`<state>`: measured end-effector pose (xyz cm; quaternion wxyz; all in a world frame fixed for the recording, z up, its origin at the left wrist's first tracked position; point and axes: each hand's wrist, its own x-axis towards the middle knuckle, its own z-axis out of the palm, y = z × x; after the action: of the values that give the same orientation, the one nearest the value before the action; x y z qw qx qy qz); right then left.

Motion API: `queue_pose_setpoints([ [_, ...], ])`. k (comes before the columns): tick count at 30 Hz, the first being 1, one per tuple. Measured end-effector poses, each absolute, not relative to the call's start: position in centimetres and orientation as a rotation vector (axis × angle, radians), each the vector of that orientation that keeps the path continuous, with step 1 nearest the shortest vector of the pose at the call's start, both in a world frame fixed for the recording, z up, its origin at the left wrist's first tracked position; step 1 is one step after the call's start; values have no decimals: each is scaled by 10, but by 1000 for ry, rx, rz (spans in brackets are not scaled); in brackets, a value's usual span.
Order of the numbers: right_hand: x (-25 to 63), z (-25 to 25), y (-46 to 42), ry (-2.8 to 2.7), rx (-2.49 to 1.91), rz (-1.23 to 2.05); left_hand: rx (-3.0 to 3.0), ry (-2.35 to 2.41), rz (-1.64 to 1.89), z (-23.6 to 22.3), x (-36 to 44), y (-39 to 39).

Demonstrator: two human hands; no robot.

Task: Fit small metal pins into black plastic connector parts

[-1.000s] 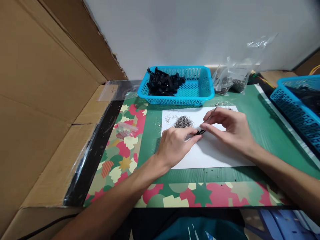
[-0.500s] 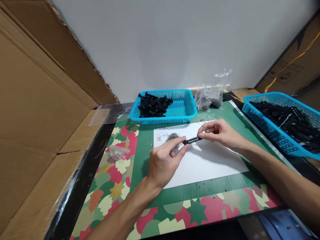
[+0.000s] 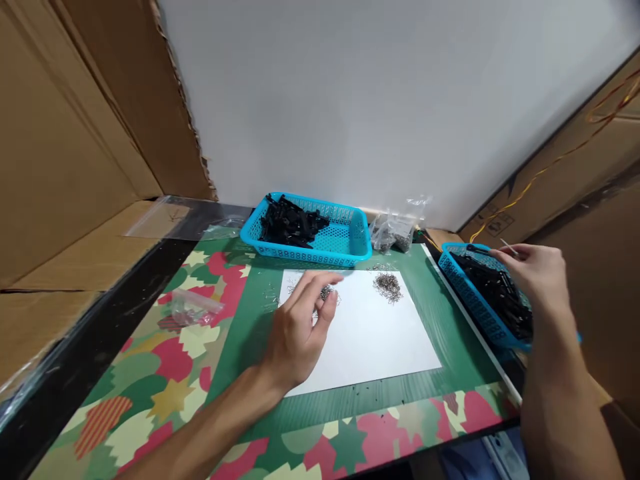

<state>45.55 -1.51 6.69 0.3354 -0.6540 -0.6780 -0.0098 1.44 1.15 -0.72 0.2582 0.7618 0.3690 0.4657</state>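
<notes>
My left hand [image 3: 305, 327] hovers over a white sheet of paper [image 3: 370, 347], its fingers curved and apart with nothing between them. Just beyond the fingertips lies a small pile of tiny metal pieces [image 3: 326, 292], partly hidden by the hand. A larger pile of such pieces [image 3: 388, 287] sits at the paper's far right corner. Over the right blue basket [image 3: 470, 313], my right hand [image 3: 537, 270] pinches a narrow black plastic part [image 3: 477, 250]. A thin pale rod [image 3: 509, 247] also sticks out of that hand; its kind is unclear.
Black plastic parts [image 3: 500, 290] fill the right basket. Another blue basket [image 3: 305, 255] at the back holds more black parts [image 3: 290, 223]. Clear bags of small metal pieces [image 3: 393, 232] stand beside it. A small plastic bag [image 3: 195, 308] lies left, near a cardboard wall [image 3: 75, 100].
The black part has left my left fingers and moved right with my right hand, from above the paper to over the right basket. The view has turned right.
</notes>
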Motion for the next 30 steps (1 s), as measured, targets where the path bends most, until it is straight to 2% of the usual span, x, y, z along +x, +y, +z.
queue_pose_setpoints([
  [3, 466, 74, -22, -1588, -1786, -222, 2186, 938, 1169, -8, 13, 9],
  [8, 430, 93, -18, -1421, -1757, -342, 2406, 769, 1052, -12, 10, 3],
  [13, 350, 104, 29, -1655, -1577, 63, 2445, 746, 1049, -11, 7, 1],
  [17, 263, 86, 89, -2064, -1454, 390, 2436, 777, 1037, -10, 5, 2],
  [23, 171, 50, 161, -2299, -1531, 450, 2379, 826, 1027, -13, 2, 3],
  [30, 157, 51, 167, -2217, -1558, 402, 2270, 907, 1107, -13, 2, -1],
])
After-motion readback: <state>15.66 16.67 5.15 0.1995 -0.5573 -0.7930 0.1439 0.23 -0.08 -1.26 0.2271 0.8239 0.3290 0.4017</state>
